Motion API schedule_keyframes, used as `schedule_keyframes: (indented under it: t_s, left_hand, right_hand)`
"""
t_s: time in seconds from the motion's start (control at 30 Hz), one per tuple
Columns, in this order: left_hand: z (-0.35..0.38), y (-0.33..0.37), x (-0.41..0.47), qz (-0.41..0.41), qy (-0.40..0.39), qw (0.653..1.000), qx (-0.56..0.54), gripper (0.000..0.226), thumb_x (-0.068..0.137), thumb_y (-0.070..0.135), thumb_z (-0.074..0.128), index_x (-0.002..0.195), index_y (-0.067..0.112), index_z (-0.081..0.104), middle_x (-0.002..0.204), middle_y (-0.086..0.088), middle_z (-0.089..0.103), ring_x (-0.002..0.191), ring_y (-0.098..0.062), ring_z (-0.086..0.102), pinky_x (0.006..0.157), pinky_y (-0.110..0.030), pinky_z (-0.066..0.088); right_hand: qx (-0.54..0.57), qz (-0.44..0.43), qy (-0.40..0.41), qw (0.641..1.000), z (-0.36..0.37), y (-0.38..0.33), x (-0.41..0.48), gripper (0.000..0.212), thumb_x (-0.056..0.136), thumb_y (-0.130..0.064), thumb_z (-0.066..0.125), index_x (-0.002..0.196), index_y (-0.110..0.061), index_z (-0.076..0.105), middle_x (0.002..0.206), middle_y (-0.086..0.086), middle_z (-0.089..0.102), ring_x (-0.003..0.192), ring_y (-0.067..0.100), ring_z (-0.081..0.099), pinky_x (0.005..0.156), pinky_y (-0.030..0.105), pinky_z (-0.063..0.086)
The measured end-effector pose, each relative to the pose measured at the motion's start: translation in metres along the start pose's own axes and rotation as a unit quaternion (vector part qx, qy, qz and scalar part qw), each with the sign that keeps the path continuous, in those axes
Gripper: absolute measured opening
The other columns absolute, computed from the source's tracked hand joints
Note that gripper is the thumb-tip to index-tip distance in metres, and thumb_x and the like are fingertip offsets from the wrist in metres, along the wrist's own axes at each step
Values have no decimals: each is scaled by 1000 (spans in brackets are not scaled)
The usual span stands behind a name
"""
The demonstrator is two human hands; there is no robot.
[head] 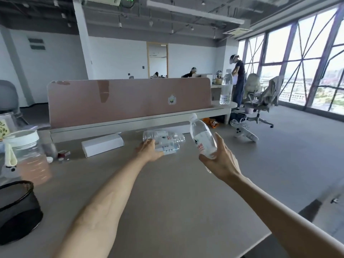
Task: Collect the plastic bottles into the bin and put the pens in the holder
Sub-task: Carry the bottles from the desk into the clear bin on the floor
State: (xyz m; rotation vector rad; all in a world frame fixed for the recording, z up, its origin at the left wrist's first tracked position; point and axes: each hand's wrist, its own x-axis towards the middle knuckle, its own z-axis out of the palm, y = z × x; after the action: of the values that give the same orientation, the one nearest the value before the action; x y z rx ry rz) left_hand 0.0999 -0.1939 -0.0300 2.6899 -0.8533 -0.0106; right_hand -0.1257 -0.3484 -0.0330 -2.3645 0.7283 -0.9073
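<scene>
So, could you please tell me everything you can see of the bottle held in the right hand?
The bottle is clear plastic with a white cap and a label printed in red. It looks empty or nearly so. It is lifted off the desk, tilted with its cap up and leaning left. The right hand grips its lower end, fingers around the base. Nothing else touches it.

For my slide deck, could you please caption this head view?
Right hand lifts a clear bottle while the left hand reaches bottles lying on the desk.
</scene>
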Motion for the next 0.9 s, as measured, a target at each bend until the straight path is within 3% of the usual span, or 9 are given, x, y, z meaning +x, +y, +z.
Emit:
schedule_keyframes:
  t_s: [0.13, 0.23, 0.37, 0.47, 0.63, 0.77, 0.9]
  left_hand:
    - [16, -4, 9, -10, -16, 997, 74, 75, 79, 37, 67, 139, 7, 34, 150, -14, 30, 136, -32, 36, 108, -47, 36]
    - [21, 8, -2, -11, -17, 998, 55, 80, 71, 43, 71, 135, 6, 37, 139, -13, 45, 121, -31, 52, 97, -40, 47]
    - [16, 47, -33, 10, 48, 999, -17, 74, 69, 56, 64, 124, 11, 43, 117, -6, 57, 74, -25, 67, 62, -32, 57]
    - [16, 88, -53, 53, 46, 993, -95, 69, 71, 52, 64, 124, 13, 46, 110, -5, 60, 72, -25, 68, 62, -36, 60]
    - [30, 191, -82, 129, 5, 973, -191, 65, 73, 46, 67, 129, 20, 45, 101, 1, 58, 70, -13, 63, 46, -26, 57]
    - [51, 279, -111, 160, -46, 956, -241, 71, 71, 49, 65, 133, 24, 41, 100, 1, 61, 72, -16, 65, 52, -32, 61]
    - [85, 366, -149, 201, -103, 941, -250, 73, 71, 56, 61, 133, 24, 37, 106, -3, 63, 85, -24, 66, 73, -39, 59]
  right_hand:
    - [-12, 19, -11, 1000, -6, 12, -4, 100, 61, -61, 58, 149, -38, 16, 138, -4, 58, 105, 31, 64, 76, 35, 44]
    - [-10, 41, -11, 999, -10, 19, -3, 97, 63, -58, 61, 148, -37, 18, 137, -3, 58, 106, 31, 63, 79, 36, 44]
    - [46, 102, 0, 994, -23, 26, -2, 85, 64, -54, 63, 141, -35, 31, 128, 0, 61, 101, 29, 63, 84, 38, 49]
    - [67, 121, 10, 990, -39, 36, -7, 76, 70, -51, 64, 138, -30, 37, 125, 2, 62, 105, 30, 61, 87, 39, 49]
    - [77, 158, 62, 983, -98, 79, -29, 74, 73, -49, 65, 138, -24, 40, 124, 4, 62, 107, 31, 60, 89, 40, 49]
    - [109, 201, 125, 966, -161, 128, -60, 75, 70, -53, 65, 135, -22, 43, 117, 5, 64, 102, 29, 62, 90, 43, 52]
    - [137, 258, 189, 938, -225, 185, -98, 61, 71, -50, 67, 121, -20, 49, 107, 10, 66, 92, 29, 65, 84, 50, 57]
